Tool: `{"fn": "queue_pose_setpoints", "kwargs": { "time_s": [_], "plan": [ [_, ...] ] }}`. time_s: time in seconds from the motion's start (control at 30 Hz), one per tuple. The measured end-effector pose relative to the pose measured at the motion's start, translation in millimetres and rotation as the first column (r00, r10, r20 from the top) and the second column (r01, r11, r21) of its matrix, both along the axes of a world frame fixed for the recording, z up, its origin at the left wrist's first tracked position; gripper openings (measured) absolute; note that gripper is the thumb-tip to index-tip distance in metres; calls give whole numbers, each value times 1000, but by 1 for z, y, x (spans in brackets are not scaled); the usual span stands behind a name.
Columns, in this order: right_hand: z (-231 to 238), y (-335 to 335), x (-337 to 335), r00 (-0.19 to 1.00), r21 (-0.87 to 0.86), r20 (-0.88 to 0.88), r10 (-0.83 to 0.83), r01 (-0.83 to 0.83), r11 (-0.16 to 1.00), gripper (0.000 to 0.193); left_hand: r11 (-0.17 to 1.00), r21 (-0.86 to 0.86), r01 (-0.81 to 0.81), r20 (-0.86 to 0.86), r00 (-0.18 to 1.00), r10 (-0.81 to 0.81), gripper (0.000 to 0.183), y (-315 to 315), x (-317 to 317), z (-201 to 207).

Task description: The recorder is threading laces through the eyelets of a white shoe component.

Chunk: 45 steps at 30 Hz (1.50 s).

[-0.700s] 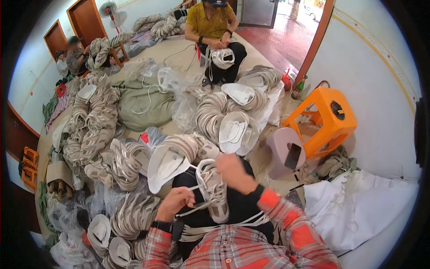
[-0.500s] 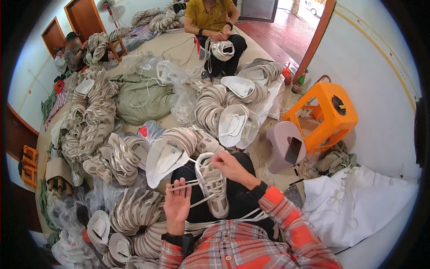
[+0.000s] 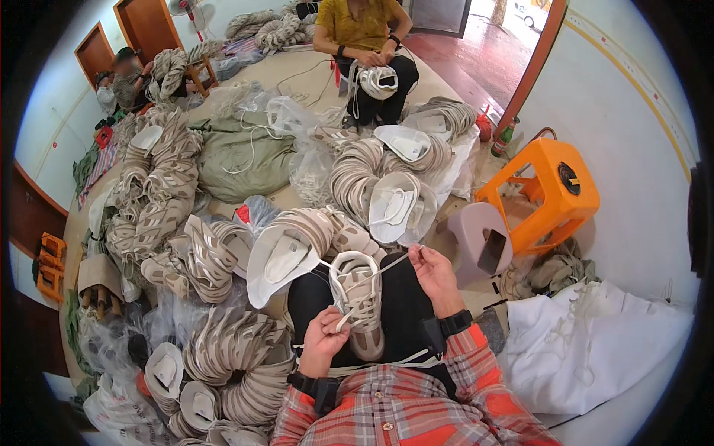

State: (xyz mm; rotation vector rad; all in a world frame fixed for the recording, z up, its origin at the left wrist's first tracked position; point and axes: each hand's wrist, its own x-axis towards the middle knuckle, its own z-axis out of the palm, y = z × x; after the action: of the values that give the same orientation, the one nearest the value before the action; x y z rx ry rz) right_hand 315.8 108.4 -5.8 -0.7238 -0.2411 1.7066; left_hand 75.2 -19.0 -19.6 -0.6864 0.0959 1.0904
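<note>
A beige and white sneaker upper lies on my lap, its toe toward me and its front partly laced. Right of it, my right hand pinches a pale shoelace that runs taut across from the shoe's opening. At the shoe's left side, my left hand has its fingers closed on a short loop of lace. Just beyond the shoe sits a curved stack of nested uppers, a white piece showing at its near end.
More stacks of uppers crowd the left. An orange stool and a mauve stool bearing a phone stand right, beyond white cloth. Across from me a person in a yellow top handles another shoe upper.
My right hand has moved right, away from the shoe, drawing the lace out. My left hand, earlier open with laces across its fingers, has come in beside the shoe and closed.
</note>
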Motion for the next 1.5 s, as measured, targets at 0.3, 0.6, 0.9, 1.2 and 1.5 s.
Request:
{"fn": "queue_pose_setpoints", "kwargs": {
  "time_s": [0.3,0.6,0.9,1.2,1.5],
  "plan": [
    [-3,2,-1,996,10,85,20,-21,1000,13,977,59,-206,-355,910,214,18,-3,-24,8],
    [-16,-1,7,994,-67,107,38,-31,997,12,979,56,-197,-533,823,196,22,-11,-13,9],
    [0,-7,24,947,-44,299,116,-107,993,19,933,25,358,-342,-874,345,28,-8,0,30],
    [26,-36,39,728,28,657,194,-280,959,22,719,-369,588,-331,-807,490,18,-3,-3,29],
    [7,-75,-71,6,-21,996,91,-954,301,29,529,-440,726,-297,-674,677,15,-4,-79,77]
  ]
}}
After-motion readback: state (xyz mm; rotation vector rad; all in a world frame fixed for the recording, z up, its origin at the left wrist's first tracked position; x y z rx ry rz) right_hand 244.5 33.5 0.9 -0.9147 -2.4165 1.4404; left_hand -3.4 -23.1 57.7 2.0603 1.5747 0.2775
